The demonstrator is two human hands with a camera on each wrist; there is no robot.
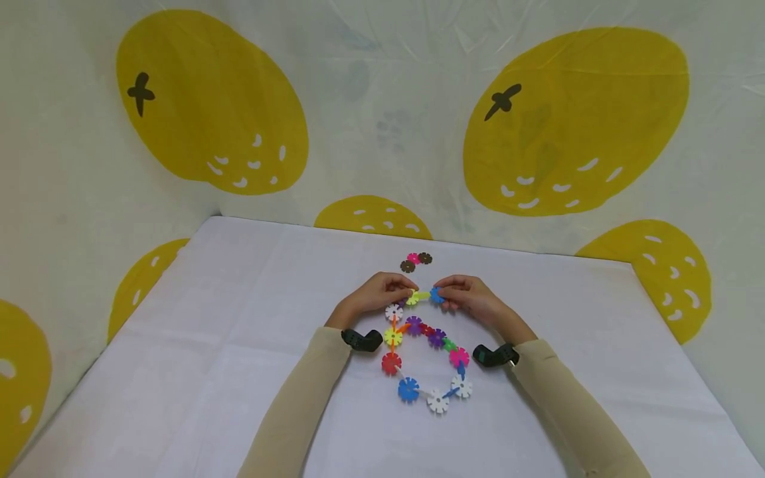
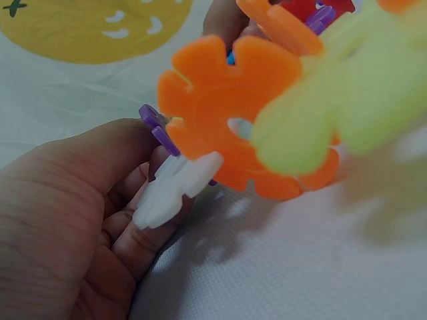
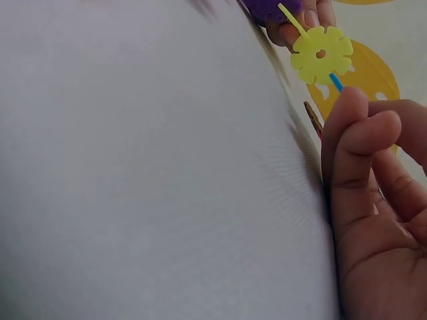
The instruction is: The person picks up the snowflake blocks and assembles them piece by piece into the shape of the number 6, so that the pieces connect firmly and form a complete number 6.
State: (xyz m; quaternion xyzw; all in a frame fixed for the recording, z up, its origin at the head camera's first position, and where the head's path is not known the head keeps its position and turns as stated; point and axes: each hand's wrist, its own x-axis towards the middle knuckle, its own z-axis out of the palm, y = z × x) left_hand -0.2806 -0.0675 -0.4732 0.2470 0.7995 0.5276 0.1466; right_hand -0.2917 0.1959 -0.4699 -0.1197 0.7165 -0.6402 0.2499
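Observation:
A chain of colourful notched plastic discs lies on the white table in the head view. It forms a loop with red, blue, white and pink discs, and a branch runs up from its left side. My left hand pinches a yellow disc on that branch, close to a white disc. My right hand pinches a blue disc between thumb and fingers. An edge-on yellow disc spans the two. In the right wrist view, the blue disc's edge meets a yellow disc.
Beyond the hands lie loose discs, one pink and two brown. A pale cloth with large yellow fruit prints hangs behind the white table. Dark wrist cameras sit over both sleeves.

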